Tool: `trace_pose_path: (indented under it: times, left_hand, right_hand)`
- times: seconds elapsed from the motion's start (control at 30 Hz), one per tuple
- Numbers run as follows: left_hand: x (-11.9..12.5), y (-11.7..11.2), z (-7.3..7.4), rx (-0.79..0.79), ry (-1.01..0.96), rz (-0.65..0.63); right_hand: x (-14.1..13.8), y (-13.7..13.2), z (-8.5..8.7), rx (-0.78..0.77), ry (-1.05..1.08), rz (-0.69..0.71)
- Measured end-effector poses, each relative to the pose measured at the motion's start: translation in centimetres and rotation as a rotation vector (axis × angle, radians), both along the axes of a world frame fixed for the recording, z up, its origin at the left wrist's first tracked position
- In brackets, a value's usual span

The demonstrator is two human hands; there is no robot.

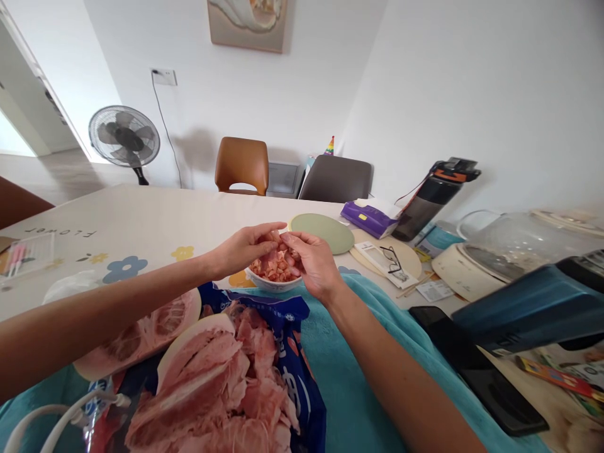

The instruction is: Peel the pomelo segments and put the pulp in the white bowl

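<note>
My left hand [245, 248] and my right hand [311, 261] meet over a white bowl [274, 284] of pink pomelo flesh. Both hands have their fingers pinched on one piece of pomelo [277, 250] held between them just above the bowl. Close to me, pink pomelo peel and pith [207, 377] lie piled on a blue plastic bag [292, 352]. A half shell of peel [141, 340] sits beside the bag under my left forearm.
A teal towel [358, 377] covers the near table. A round green lid [323, 231], glasses [391, 259], a purple tissue pack [370, 217], a dark bottle [434, 195], a white cooker [491, 258] and a black phone [476, 365] lie to the right. Chairs and a fan stand behind.
</note>
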State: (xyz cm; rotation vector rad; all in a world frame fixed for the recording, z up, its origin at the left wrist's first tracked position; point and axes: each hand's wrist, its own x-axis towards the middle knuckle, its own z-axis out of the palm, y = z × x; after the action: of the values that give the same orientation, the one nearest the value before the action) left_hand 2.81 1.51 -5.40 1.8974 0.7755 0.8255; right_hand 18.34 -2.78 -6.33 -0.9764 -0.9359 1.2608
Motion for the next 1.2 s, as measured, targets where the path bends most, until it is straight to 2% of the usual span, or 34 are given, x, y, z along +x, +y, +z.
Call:
trace_pose_path:
  times: [0.1,0.23,0.47,0.67,0.87,1.0,1.2]
  left_hand:
    - [0.4,-0.7,0.1,-0.001,-0.023,0.01]
    - [0.9,-1.4,0.3,0.006,-0.089,0.033]
    - [0.1,-1.0,0.4,-0.097,-0.158,0.083]
    - [-1.0,-0.5,1.0,-0.355,-0.222,0.057]
    - [-0.2,-0.3,1.5,-0.593,-0.219,0.145]
    - [0.6,-0.9,2.0,-0.66,-0.168,0.06]
    - [1.2,-1.2,2.2,-0.655,-0.209,0.119]
  right_hand:
    - [-0.3,0.0,0.0,-0.01,0.056,-0.036]
    - [-0.5,0.1,0.2,-0.033,0.18,-0.014]
    - [0.4,0.2,0.5,-0.046,0.285,0.019]
    - [0.6,0.3,0.2,-0.057,0.288,0.082]
    - [0.3,0.1,0.5,-0.068,0.277,0.097]
    - [0.2,0.0,0.6,-0.054,0.244,0.075]
    - [-0.1,-0.3,0.7,-0.017,0.197,0.058]
